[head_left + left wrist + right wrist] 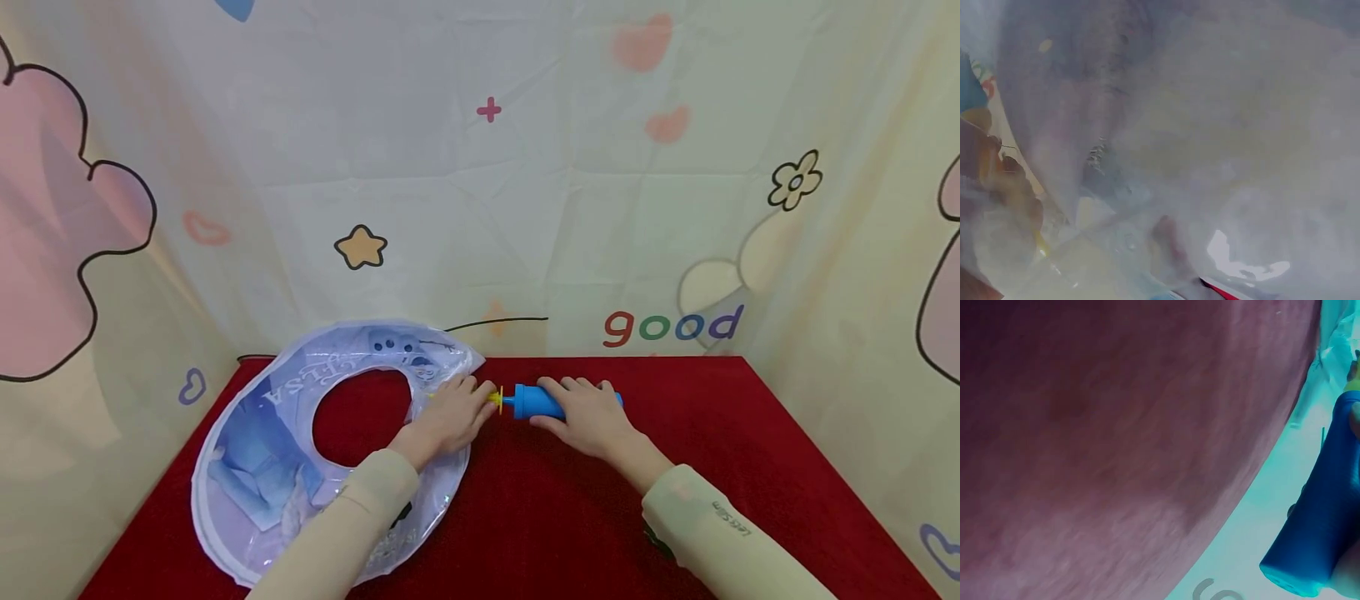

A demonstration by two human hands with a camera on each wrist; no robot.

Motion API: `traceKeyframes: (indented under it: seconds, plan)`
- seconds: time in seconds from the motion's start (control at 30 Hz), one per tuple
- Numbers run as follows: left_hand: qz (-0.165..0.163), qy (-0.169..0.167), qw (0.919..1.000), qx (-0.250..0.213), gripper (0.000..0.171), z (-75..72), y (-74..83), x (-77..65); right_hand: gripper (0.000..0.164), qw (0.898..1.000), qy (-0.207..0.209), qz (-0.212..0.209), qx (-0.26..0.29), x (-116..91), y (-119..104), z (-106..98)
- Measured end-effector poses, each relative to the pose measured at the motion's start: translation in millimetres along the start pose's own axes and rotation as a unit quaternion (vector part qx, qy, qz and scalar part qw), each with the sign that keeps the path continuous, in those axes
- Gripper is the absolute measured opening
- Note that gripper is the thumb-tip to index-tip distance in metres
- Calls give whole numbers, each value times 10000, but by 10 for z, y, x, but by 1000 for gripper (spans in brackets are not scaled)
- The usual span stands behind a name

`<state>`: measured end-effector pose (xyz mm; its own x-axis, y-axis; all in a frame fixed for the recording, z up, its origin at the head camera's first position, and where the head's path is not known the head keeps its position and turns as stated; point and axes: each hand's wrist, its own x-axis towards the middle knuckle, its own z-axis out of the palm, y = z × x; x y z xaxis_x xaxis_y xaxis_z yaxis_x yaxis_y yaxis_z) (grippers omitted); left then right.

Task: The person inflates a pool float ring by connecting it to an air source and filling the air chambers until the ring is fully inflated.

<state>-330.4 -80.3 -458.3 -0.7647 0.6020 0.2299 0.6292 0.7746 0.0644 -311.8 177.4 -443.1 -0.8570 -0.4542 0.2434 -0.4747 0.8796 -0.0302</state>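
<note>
Right hand [588, 412]: grasping a blue pump [534, 402], fingers over the top of the barrel, thumb along the near side. Barrel lies roughly crosswise, one end showing to the left of this hand, the other just past the fingers to the right. Right wrist view agrees: barrel slants along the frame's edge, fingers against it.

Left hand [452, 410]: fingers curled, gripping a yellow piece [500, 400] in line with the pump. A short, thin blue stem [508, 401] spans the gap between the two hands, joining yellow to barrel. Exact finger contact on the yellow part is partly hidden; left wrist view hazy, mostly filled by pale film.

Under and to the left of the left-hand grip: a printed plastic ring [262, 467], lavender-blue, glossy, rim creased, lettering on its upper band. The left forearm crosses its near right portion; its central hole sits left of that hand.

Below both grips: red tabletop [570, 517]. Nearer the wearer: pale left sleeve [345, 517] and right sleeve [720, 525].

Beyond the grips: pale printed backdrop [420, 108]; the word "good" [652, 327] past the right hand, a star [361, 247] past the left.
</note>
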Motion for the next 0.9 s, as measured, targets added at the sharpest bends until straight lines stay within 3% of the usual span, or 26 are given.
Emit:
traceKeyframes:
  seconds: [0.2, 0.4, 0.67, 0.9]
  plan:
    - [91, 82, 9998, -139, 27, 2, -53, -37, 64, 9999, -88, 41, 41, -126, 235, 3]
    - [-95, 5, 9988, -484, 23, 13, -116, -50, 61, 9998, -120, 141, 34, -244, 494, -44]
    - [-155, 135, 9987, -472, 23, -19, -146, -64, 64, 9994, -75, 256, 206, -323, 784, -118]
    - [-289, 140, 9988, -376, 28, -43, -105, -67, 64, 9997, 106, 196, 139, -348, 849, -127]
